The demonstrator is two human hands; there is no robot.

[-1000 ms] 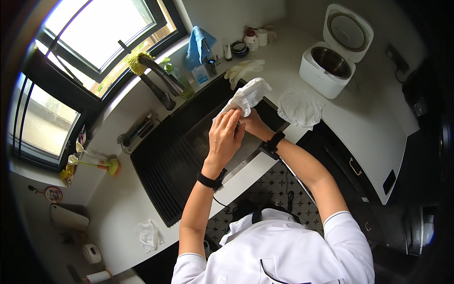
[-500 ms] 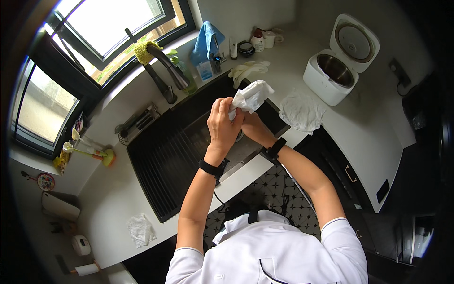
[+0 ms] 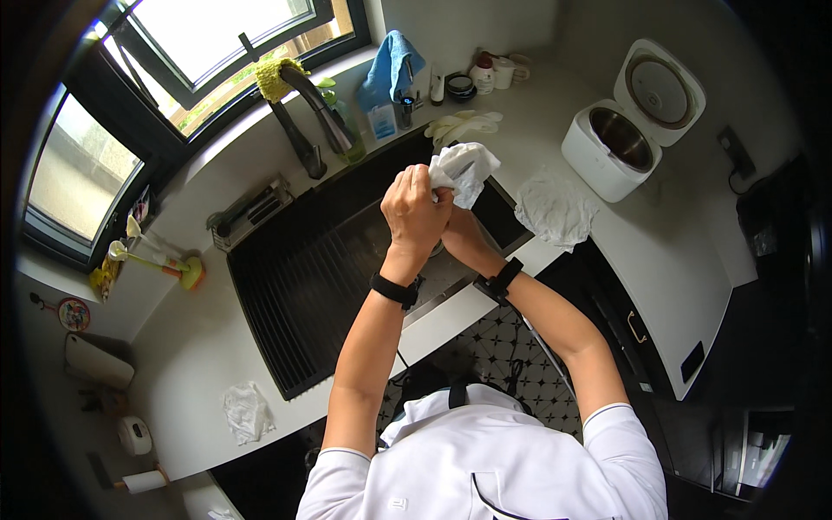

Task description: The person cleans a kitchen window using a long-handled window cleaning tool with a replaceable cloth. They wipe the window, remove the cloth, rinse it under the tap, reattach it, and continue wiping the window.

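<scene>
My left hand [image 3: 414,211] is closed around a crumpled white paper towel [image 3: 464,168], held up over the black sink [image 3: 299,286]. My right hand [image 3: 457,232] sits just under and behind the left one, mostly hidden by it, touching the same towel. Both wrists wear black bands.
A dark faucet [image 3: 314,110] with a yellow cloth stands behind the sink. A white rice cooker [image 3: 620,143] with its lid open sits at the right, a crumpled towel [image 3: 555,210] beside it. Another crumpled towel [image 3: 248,412] lies on the left counter. Bottles and a blue cloth [image 3: 392,68] line the back.
Both hands stay joined over the sink, rubbing the white towel; the towel has shifted slightly in the grip. The view has tilted a little.
</scene>
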